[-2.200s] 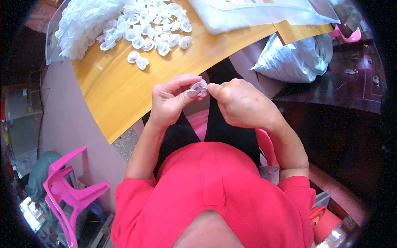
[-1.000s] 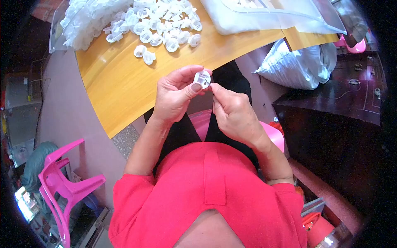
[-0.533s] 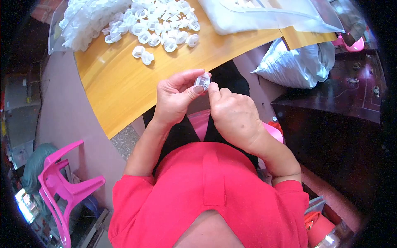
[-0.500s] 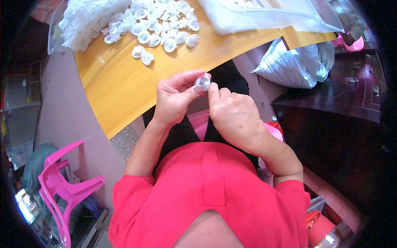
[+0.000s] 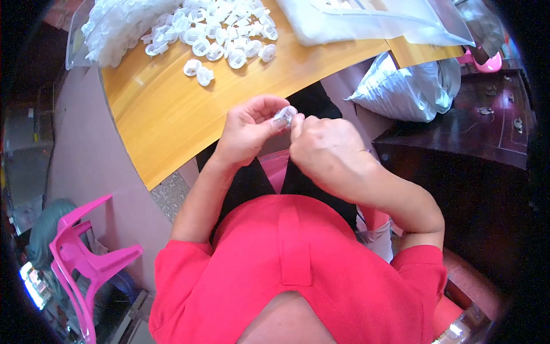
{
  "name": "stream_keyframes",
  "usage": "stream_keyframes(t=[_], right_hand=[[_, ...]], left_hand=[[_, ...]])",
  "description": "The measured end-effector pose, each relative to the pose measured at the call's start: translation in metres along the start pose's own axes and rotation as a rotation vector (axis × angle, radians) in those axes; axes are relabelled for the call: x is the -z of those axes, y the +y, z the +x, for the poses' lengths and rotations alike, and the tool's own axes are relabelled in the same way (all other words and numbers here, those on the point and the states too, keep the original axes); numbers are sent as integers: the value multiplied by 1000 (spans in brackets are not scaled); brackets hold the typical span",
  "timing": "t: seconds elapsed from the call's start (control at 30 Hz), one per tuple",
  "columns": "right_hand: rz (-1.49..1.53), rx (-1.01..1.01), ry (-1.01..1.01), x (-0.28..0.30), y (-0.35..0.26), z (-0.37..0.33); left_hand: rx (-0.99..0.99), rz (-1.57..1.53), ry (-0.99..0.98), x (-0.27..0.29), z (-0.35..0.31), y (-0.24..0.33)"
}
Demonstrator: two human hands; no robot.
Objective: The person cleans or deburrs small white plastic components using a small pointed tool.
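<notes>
My left hand [image 5: 247,129] pinches a small round clear plastic piece [image 5: 285,116] between thumb and fingers, just off the table's near edge and above my lap. Against the right side of that piece sits my right hand [image 5: 326,143], its fingers curled and its thumb and index fingertip pressed together. Whether those fingertips grip the piece itself or something tiny is hidden. Many similar round plastic pieces [image 5: 220,34] lie in a loose pile on the wooden table [image 5: 166,120], and a pair of them [image 5: 198,73] rests nearer to me.
A heap of whitish plastic parts [image 5: 123,28] is at the far left. A translucent plastic bin [image 5: 366,34] stands at the far right. Beyond the table's right edge are a white sack [image 5: 407,92] and a dark cabinet [image 5: 458,126]. A pink plastic chair [image 5: 86,252] is on the left.
The plastic piece has tilted and moved slightly right in my left fingers. My right forearm and elbow have swung outward to the right, with the right fingertips still at the piece.
</notes>
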State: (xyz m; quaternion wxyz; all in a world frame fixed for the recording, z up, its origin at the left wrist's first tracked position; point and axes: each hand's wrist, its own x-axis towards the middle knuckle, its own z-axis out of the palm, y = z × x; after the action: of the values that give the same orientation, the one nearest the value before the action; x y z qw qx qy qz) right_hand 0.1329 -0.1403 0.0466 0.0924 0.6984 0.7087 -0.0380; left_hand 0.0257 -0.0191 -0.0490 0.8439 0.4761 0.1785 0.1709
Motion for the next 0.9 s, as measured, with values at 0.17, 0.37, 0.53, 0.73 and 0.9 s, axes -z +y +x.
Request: stream_keyframes(t=[0.17,0.37,0.53,0.73,0.9], right_hand=[[212,-110,140,13,7,-12],[219,-135,228,6,2,-12],[134,-119,224,5,-3,-11],[59,-111,180,3,-6,-9],[77,-71,122,7,-7,-8]], left_hand=[[31,-230,-75,15,1,11],[30,-263,-151,11,-2,13],[45,-274,-166,11,-2,15],[52,-262,-167,9,-3,16],[72,-263,-169,9,-4,15]])
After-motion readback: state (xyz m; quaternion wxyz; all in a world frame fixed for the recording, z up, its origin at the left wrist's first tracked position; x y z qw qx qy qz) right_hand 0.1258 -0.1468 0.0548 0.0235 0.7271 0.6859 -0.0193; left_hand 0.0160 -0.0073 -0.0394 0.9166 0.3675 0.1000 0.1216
